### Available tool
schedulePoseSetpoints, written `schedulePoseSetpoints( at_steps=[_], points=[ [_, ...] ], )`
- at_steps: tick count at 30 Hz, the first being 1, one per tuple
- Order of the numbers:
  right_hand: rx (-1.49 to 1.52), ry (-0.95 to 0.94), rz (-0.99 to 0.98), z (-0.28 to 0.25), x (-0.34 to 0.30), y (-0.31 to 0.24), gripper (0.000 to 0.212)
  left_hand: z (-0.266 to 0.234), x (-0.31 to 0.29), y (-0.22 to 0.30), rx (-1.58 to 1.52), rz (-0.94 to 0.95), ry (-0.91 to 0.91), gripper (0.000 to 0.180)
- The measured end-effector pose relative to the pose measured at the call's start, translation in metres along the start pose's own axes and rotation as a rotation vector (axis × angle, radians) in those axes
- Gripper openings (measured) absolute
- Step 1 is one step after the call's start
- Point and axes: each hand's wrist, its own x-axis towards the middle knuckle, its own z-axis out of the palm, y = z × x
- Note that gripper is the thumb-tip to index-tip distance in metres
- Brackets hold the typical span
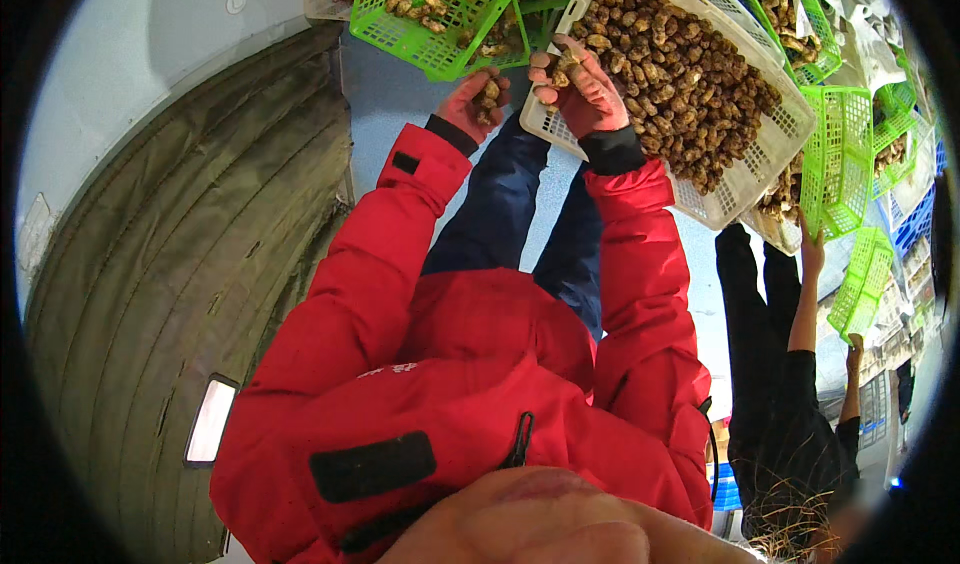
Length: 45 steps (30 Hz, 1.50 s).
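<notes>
My left hand (462, 112) is closed around a few small brown lumpy pieces (488, 102) that look like mushrooms or tubers; their exact kind cannot be made out. To its right, my right hand (592, 96) grips a paler piece of the same sort (563, 68) between thumb and fingers. It is over the near left corner of a white plastic crate (700, 19) heaped with brown lumpy pieces (672, 79). Just beyond my left hand stands a green basket (395, 36) with some longer, paler pieces (418, 4) in it.
More green baskets (795, 24) holding similar pieces stand beyond the crate. On the right, a person in black (765, 364) grasps green baskets (838, 159) with both hands. A dark, quilted-looking curtain (180, 214) hangs on my left beside a pale wall (170, 64).
</notes>
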Motion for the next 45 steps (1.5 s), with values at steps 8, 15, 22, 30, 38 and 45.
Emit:
schedulePoseSetpoints(
  at_steps=[8, 15, 22, 30, 38, 45],
  points=[
    [-0.032, 0.073, 0.058, 0.009, 0.003, 0.014, 0.045, 0.01, -0.003, 0.004, 0.013, 0.031, 0.039, 0.018],
    [0.19, 0.089, 0.121, 0.025, 0.016, 0.027, 0.049, -0.009, 0.001, 0.015, -0.091, 0.036, -0.011, 0.018],
    [0.119, 0.09, 0.047, 0.03, 0.011, 0.02, 0.072, 0.011, -0.002, 0.028, 0.02, 0.127, -0.262, 0.029],
    [-0.552, 0.348, -0.261, -0.019, 0.0, 0.018, 0.044, 0.043, 0.004, 0.019, 0.278, 0.013, -0.21, 0.02],
    [-0.55, 0.267, -0.346, 0.011, -0.055, -0.032, 0.04, 0.065, 0.002, -0.002, 0.09, -0.33, -0.416, 0.021],
    [-0.649, 0.302, -0.403, 0.012, -0.108, -0.044, 0.027, 0.124, -0.024, -0.049, 0.254, -0.144, -0.433, 0.027]
  ],
)
